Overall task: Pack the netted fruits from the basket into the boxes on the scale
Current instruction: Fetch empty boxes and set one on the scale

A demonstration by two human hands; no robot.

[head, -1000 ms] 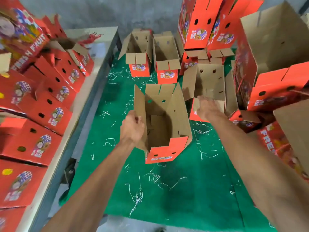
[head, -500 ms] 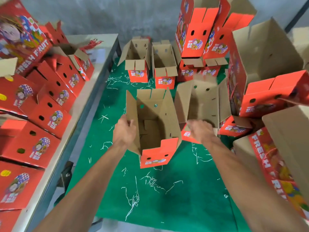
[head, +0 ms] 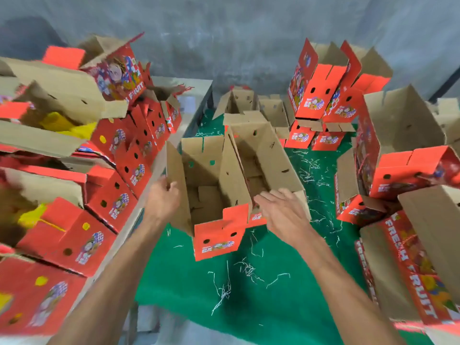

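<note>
Cardboard flap of the open box (head: pixel 211 185) near the green mat's (head: pixel 273 295) left edge is pinched by the left hand (head: pixel 163 201) while the right hand (head: pixel 281 210), fingers relaxed, rests beside it: steady both walls before loading; no netted fruit shows, side panels read "FRESH FRUIT".

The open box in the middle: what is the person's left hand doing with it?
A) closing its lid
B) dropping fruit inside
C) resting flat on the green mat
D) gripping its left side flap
D: the left hand grips the left flap of the open box, which looks empty.
</note>
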